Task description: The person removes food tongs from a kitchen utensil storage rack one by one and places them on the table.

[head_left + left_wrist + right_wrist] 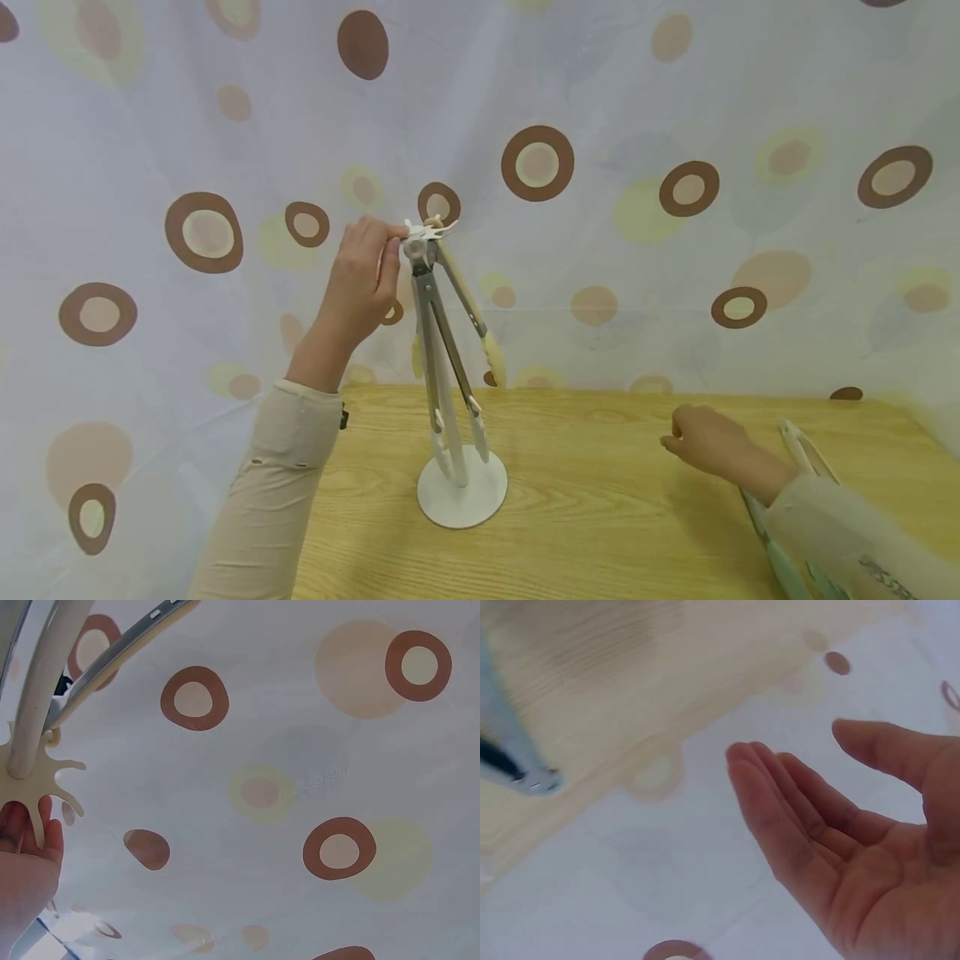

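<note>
My left hand (363, 275) is raised at the top of a white utensil stand (474, 500). Thumb and fingers pinch one arm of its hook ring; seen from below in the left wrist view, the fingers lie around a prong of the hook ring (45, 784). From the hooks hang tongs with white tips (423, 292) and, behind them, tongs with yellow tips (493, 358). Over the right side of the table, my right hand (708, 442) holds nothing; the right wrist view shows its fingers loosely bent and the thumb apart.
Another pair of tongs with green tips (783, 571) lies on the wooden table (600, 500) at the right, partly hidden beneath my right forearm. A curtain (600, 100) printed with brown and yellow ovals hangs behind the table and along its left side.
</note>
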